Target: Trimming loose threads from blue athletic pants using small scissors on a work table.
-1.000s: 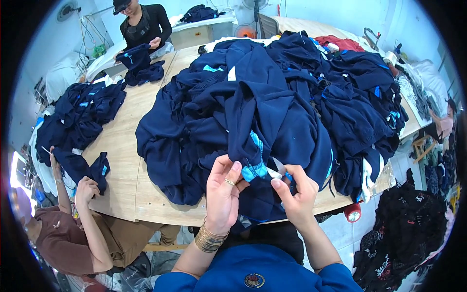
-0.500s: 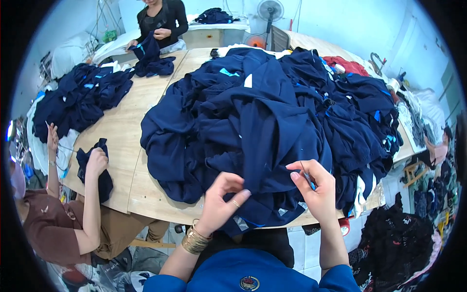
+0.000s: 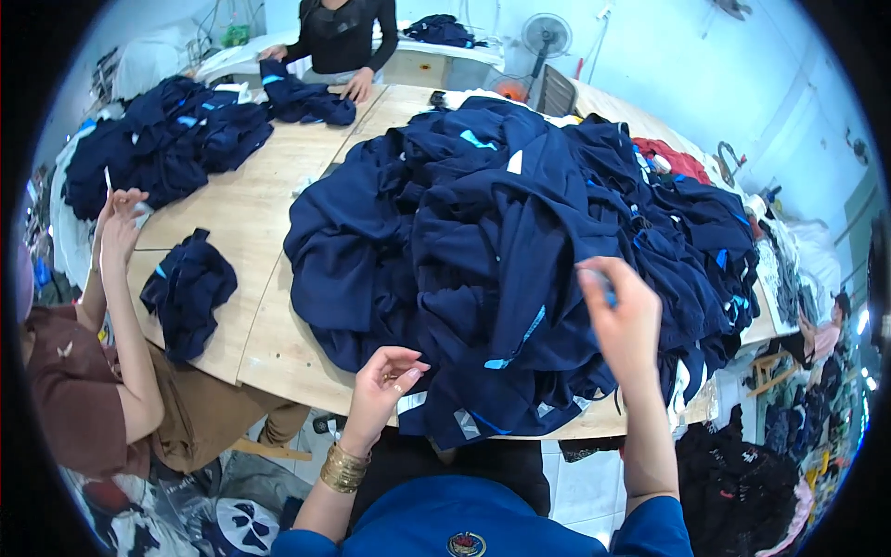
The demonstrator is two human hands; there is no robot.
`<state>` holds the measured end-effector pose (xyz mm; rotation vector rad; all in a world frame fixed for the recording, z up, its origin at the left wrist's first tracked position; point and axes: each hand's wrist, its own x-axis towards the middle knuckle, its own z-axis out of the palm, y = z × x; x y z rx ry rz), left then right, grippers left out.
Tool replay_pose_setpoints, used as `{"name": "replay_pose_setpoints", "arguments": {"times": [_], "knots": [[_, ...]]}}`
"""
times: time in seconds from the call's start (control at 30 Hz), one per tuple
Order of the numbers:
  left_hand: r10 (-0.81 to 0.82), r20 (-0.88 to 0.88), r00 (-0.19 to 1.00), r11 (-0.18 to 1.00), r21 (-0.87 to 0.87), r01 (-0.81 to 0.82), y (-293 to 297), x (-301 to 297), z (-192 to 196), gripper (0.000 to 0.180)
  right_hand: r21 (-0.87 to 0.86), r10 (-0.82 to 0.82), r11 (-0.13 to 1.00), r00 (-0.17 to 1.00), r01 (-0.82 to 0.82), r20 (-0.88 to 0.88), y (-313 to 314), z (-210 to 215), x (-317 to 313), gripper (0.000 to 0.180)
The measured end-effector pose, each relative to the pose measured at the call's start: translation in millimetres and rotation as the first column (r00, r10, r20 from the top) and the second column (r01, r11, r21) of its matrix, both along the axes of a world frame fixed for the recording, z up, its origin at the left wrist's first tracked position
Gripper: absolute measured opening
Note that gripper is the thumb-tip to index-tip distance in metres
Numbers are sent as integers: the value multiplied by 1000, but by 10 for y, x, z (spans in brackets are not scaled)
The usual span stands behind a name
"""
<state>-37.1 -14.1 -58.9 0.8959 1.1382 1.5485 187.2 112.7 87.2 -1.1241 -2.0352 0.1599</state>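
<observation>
Blue trim (image 3: 499,363) on the navy garment (image 3: 522,278) slants from near our left hand (image 3: 376,392), fingers apart, up toward our right hand (image 3: 631,317), clamped on a blue tool (image 3: 611,298).

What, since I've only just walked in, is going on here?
A person in blue is at a big heap of navy garments. Their left hand is open near the heap's edge; the right hand, over the heap, holds a small, mostly hidden blue item. Across the table, a co-worker in black touches another navy garment. At left, one in brown has both hands raised.
</observation>
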Motion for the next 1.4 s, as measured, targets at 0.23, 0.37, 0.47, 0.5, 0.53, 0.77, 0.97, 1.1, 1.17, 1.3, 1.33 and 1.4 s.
{"name": "replay_pose_setpoints", "arguments": {"times": [0.23,0.37,0.47,0.5,0.53,0.77,0.97,1.1,1.17,1.3,1.33,1.4], "knots": [[-28,-17,999,999,19,28,-83,-54,-15,16,104,143,982,978,-159,149,5,30,-543,23],[97,153,983,993,53,-107,96,16,8,14,189,78,971,943,-145,324,441,37,-837,32],[138,56,989,977,155,-145,376,99,306,18,183,50,976,938,-119,344,776,21,-1141,25],[153,57,987,964,212,-162,497,145,384,21,117,2,991,890,-62,456,947,1,-1162,21],[158,61,986,948,271,-169,621,186,444,24,60,-46,998,824,15,564,1072,39,-1132,18],[529,-389,754,767,600,-228,1554,73,835,54,280,222,932,973,-230,58,586,1126,-663,20],[-139,-371,918,886,367,283,1453,259,1699,34,286,5,957,979,55,-205,347,1523,216,14],[-383,-263,886,821,342,456,1357,453,1888,55,21,-4,1000,896,15,-445,163,1550,723,13],[-507,-85,858,743,461,485,1332,521,1889,62,-50,-47,998,897,28,-439,99,1499,866,13],[-485,-205,850,657,556,509,1282,700,1824,79,-157,-71,988,880,-4,-469,-44,1422,1133,12],[-526,-239,816,619,551,560,1243,731,1832,87,-194,-82,981,874,-14,-478,-65,1392,1213,12],[-479,-342,809,606,538,586,1217,776,1815,89,-210,-95,978,866,-13,-491,-111,1325,1332,13]]}}
